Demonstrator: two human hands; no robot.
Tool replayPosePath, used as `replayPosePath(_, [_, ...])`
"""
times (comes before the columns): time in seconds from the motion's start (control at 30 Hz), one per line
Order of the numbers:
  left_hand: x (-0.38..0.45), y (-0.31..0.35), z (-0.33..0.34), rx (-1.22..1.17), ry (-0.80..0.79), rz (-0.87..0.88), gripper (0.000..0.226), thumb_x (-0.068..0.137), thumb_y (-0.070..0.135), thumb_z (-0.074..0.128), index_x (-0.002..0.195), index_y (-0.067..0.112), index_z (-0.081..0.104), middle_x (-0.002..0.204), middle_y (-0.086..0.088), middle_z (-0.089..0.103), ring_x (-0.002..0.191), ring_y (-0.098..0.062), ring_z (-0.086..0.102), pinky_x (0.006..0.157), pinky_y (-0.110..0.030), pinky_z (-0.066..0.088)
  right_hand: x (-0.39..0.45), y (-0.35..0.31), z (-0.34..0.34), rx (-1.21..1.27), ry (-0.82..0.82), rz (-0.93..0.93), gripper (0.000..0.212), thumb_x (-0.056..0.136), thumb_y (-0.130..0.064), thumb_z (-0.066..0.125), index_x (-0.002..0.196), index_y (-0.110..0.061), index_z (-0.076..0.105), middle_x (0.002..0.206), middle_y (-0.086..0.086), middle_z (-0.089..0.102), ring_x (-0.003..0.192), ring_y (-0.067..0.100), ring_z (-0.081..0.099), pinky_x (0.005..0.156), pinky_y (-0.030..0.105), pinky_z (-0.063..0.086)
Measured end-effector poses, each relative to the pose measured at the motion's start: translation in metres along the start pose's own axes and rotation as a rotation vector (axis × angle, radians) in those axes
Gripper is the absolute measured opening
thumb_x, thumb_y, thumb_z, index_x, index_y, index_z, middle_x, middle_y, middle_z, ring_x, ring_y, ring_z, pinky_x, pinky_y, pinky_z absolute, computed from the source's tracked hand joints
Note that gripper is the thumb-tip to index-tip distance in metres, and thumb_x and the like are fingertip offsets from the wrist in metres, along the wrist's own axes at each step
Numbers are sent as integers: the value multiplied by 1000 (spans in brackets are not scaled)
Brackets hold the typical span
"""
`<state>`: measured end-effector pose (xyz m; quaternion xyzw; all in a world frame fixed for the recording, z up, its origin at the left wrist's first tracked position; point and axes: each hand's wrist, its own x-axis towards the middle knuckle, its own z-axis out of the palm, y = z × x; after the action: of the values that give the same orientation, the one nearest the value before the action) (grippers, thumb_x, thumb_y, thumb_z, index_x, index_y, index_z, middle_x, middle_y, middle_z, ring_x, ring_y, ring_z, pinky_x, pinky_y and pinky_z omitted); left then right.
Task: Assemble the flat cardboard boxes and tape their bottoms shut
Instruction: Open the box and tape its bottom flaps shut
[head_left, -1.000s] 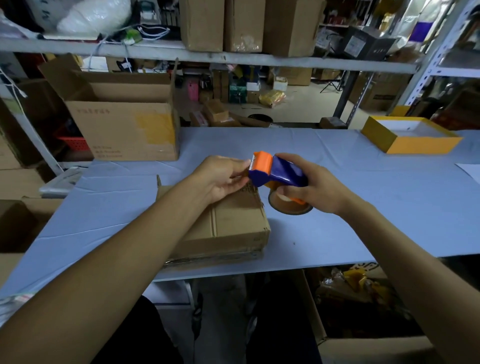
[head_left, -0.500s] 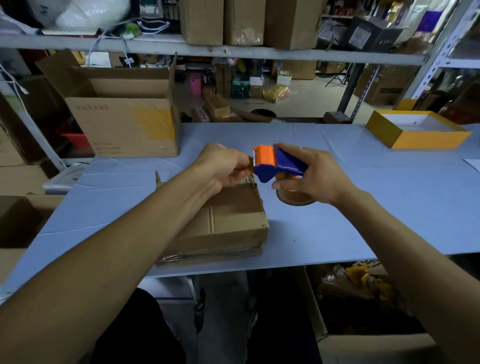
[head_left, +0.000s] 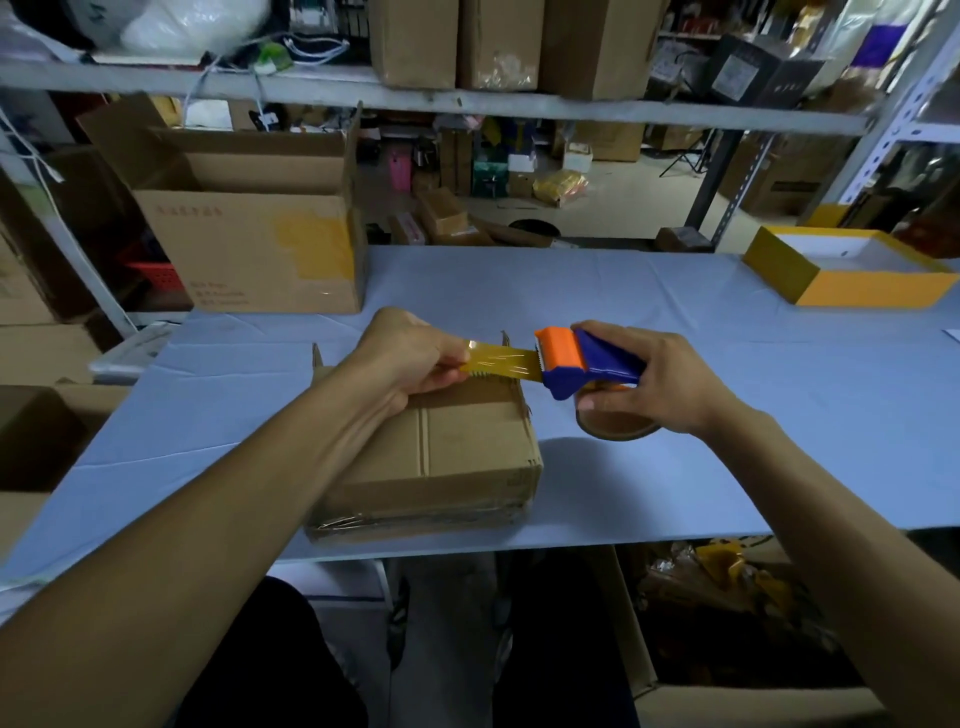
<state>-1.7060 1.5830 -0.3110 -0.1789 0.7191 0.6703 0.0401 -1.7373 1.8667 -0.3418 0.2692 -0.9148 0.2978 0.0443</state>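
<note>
A small brown cardboard box (head_left: 441, 457) stands on the blue table (head_left: 753, 415) in front of me, flaps closed on top. Above its far edge my right hand (head_left: 660, 384) grips a blue and orange tape dispenser (head_left: 582, 361) with a brown roll under it. A short strip of yellowish tape (head_left: 501, 361) stretches from the dispenser's orange head to my left hand (head_left: 410, 358), which pinches the strip's free end. The strip hangs in the air just above the box's far right corner.
A large open cardboard box (head_left: 249, 228) stands at the table's far left. A yellow shallow box (head_left: 852, 270) sits at the far right. Shelving with cartons runs behind the table. An open carton (head_left: 727, 649) of packets stands on the floor under the table's near right edge.
My left hand took the tape's end at the dispenser head and pulled it left; my right hand drew the dispenser right. A strip now spans between them.
</note>
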Motion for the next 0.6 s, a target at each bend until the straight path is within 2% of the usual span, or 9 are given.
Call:
replayPosePath(0.1, [3, -2, -2, 74, 39, 14, 9, 79, -4, 75, 80, -2, 66, 74, -15, 66, 53, -18, 69, 51, -22, 56, -2, 3, -4, -7, -13, -10, 84, 65, -57, 76, 140, -34, 44, 123, -6, 62, 107, 16, 58, 88, 34, 52])
replayPosePath(0.2, [6, -4, -1, 276, 91, 53, 9, 76, 2, 79, 80, 0, 70, 84, -18, 69, 64, -24, 72, 63, -32, 62, 1, 2, -5, -31, -47, -13, 86, 66, -66, 71, 140, -33, 44, 122, -5, 62, 106, 16, 58, 86, 34, 53])
replayPosePath(0.27, [6, -3, -1, 448, 118, 98, 10, 74, 8, 79, 76, 1, 73, 80, -18, 71, 67, -26, 72, 68, -40, 63, 4, 2, -3, -41, -79, -10, 82, 71, -74, 65, 140, -35, 45, 119, -4, 62, 103, 17, 58, 83, 34, 53])
replayPosePath(0.33, [5, -2, 0, 666, 133, 174, 16, 69, 14, 76, 71, 0, 70, 73, -17, 71, 70, -29, 71, 69, -45, 61, 7, 2, -1, -53, -85, 15, 75, 77, -77, 51, 139, -35, 46, 114, -3, 63, 99, 17, 59, 81, 34, 53])
replayPosePath(0.4, [3, 1, 0, 878, 135, 215, 16, 67, 15, 71, 71, 1, 65, 73, -15, 69, 71, -30, 67, 61, -44, 57, 8, 4, 1, -99, -76, 17, 72, 80, -78, 42, 140, -36, 48, 107, -6, 63, 93, 15, 59, 77, 31, 50])
replayPosePath(0.47, [3, 3, -3, 1064, 140, 233, 20, 71, 20, 71, 71, 7, 56, 73, -10, 59, 67, -27, 58, 48, -35, 41, 8, 4, 2, -143, -81, 16, 74, 79, -79, 38, 139, -37, 48, 102, -8, 60, 90, 13, 58, 72, 25, 45])
replayPosePath(0.53, [4, 8, -7, 1208, 148, 273, 24, 74, 24, 72, 71, 13, 52, 74, -7, 54, 68, -25, 55, 49, -29, 32, 9, 3, 2, -170, -85, 9, 75, 79, -78, 37, 140, -36, 47, 102, -9, 59, 89, 12, 57, 71, 23, 43])
replayPosePath(0.6, [9, 13, -3, 1235, 81, 424, 11, 79, 19, 69, 78, 17, 58, 82, -6, 59, 79, -26, 58, 56, -31, 40, 11, 0, 4, -207, -96, -13, 73, 81, -77, 37, 141, -36, 47, 102, -8, 59, 89, 11, 56, 71, 22, 42])
